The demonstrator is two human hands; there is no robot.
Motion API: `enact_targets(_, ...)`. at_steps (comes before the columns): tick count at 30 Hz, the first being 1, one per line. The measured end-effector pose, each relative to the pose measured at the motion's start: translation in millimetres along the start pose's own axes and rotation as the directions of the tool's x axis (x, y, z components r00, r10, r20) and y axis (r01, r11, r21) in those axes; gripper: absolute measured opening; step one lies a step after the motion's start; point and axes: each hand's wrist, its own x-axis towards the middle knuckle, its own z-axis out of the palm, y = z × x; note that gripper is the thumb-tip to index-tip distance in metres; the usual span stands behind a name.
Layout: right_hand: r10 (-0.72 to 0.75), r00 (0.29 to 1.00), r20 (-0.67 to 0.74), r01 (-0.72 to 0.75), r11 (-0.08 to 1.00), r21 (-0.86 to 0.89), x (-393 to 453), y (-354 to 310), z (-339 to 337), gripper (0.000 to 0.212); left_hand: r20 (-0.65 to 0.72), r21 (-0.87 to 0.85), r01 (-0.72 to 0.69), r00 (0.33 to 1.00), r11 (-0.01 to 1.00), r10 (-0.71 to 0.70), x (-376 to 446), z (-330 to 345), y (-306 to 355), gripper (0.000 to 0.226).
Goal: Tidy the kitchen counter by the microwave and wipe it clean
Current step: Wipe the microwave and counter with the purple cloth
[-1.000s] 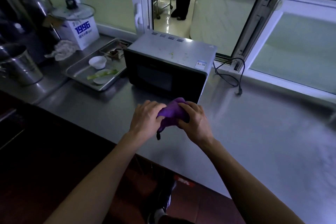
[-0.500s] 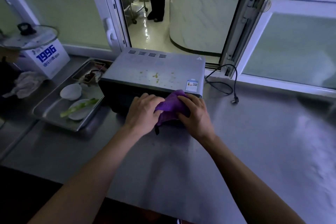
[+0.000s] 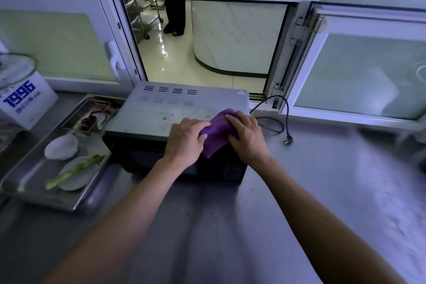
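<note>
A grey microwave stands on the steel counter, its top speckled with green crumbs. A bunched purple cloth lies at the front right corner of that top. My left hand grips the cloth's left side and my right hand presses on its right side. Part of the cloth hangs over the microwave's dark front.
A steel tray left of the microwave holds a white bowl, a plate with a green stalk and food scraps. A white box marked 1996 sits far left. The unplugged power cord lies right of the microwave. An open hatch window is behind.
Both hands carried the purple cloth up from in front of the microwave onto its top right corner. My view has come closer and looks down on the top.
</note>
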Motion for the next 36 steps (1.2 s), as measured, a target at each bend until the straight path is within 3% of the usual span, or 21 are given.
enact_targets(6,0.108,0.992,0.06,-0.095,0.979,-0.181,10,-20,20,0.059,0.075,-0.01,-0.03,0.997,0.999,0.031,5,-3,-40,0.031)
enact_targets(10,0.282,0.946,0.157,-0.248,0.947,-0.206,18,-40,31,0.084,0.082,-0.025,-0.046,0.995,0.999,0.048,5,-12,-73,0.03)
enact_targets(13,0.345,0.919,0.188,-0.29,0.918,-0.27,23,-49,42,0.089,0.107,-0.01,-0.054,0.993,0.999,0.054,6,-21,-99,0.03)
enact_targets(18,0.352,0.912,0.21,-0.268,0.9,-0.345,36,-61,53,0.085,0.099,0.001,-0.055,0.994,0.998,0.055,9,-37,-142,0.028)
enact_targets(23,0.324,0.91,0.258,-0.238,0.919,-0.314,58,-83,64,0.072,0.065,0.002,-0.021,0.998,1.0,0.021,9,-56,-190,0.026)
enact_targets(36,0.18,0.942,0.283,-0.105,0.96,-0.259,109,-201,134,0.065,0.021,-0.003,0.057,0.998,0.998,-0.056,-20,-93,-286,0.031)
